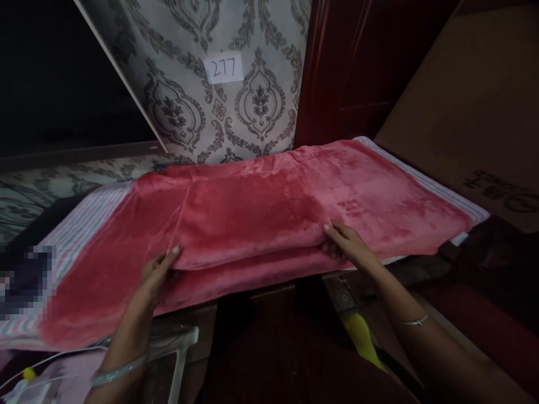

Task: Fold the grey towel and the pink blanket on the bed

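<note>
A red plush blanket [252, 207], partly folded over in its middle, lies on a striped cloth [101, 207] that shows at both ends. My left hand [158, 275] pinches the near left corner of the folded part, thumb on top and fingers below. At the near right corner of the same fold, my right hand [343, 241] grips the fabric between thumb and fingers. The fold's front edge hangs slightly above the layer beneath it. Some fingers of both hands are hidden under the cloth.
Behind stands a patterned wall with a paper label [224, 67] marked 277. A dark screen [63, 84] is at the left, a large cardboard box [471, 101] at the right. Below lie a white frame-like object [181, 353], a yellow item [360, 336] and a white cable [50, 356].
</note>
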`<state>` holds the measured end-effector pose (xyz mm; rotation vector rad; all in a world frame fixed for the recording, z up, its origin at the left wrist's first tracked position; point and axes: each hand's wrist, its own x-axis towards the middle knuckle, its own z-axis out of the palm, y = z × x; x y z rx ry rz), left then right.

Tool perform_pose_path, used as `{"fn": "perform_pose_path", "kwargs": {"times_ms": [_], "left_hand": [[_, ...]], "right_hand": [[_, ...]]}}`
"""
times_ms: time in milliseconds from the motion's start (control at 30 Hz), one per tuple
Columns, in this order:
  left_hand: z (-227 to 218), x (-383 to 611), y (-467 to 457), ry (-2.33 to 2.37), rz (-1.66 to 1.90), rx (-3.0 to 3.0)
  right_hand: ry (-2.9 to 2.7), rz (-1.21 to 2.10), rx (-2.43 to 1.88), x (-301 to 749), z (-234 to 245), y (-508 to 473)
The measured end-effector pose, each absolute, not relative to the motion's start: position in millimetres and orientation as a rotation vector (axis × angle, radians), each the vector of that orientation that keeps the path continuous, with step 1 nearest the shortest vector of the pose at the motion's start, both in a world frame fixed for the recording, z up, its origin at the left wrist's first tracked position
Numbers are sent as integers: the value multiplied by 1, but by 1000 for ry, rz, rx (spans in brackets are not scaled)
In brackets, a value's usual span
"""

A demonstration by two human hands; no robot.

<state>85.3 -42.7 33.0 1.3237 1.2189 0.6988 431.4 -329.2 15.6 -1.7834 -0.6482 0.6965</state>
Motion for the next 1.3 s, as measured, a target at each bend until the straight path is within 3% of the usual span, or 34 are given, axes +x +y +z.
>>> {"fn": "perform_pose_path", "kwargs": {"times_ms": [300,467,633,833,1300], "left_hand": [[41,97,-30,1119,679,1503],[35,102,-27,1085,702,1481],[34,105,-34,1038,844,1501],[26,101,-33,1120,725,1491],[30,101,-27,1118,691,1521]], "right_hand": [[-724,254,-1862,447,10,-319],[-711,444,-1762,450,12,-309],[-790,171,-1642,450,2,-305],[-726,328,-1613,458,-25,-307],[-738,363,-1752,466,-4,-292]]}}
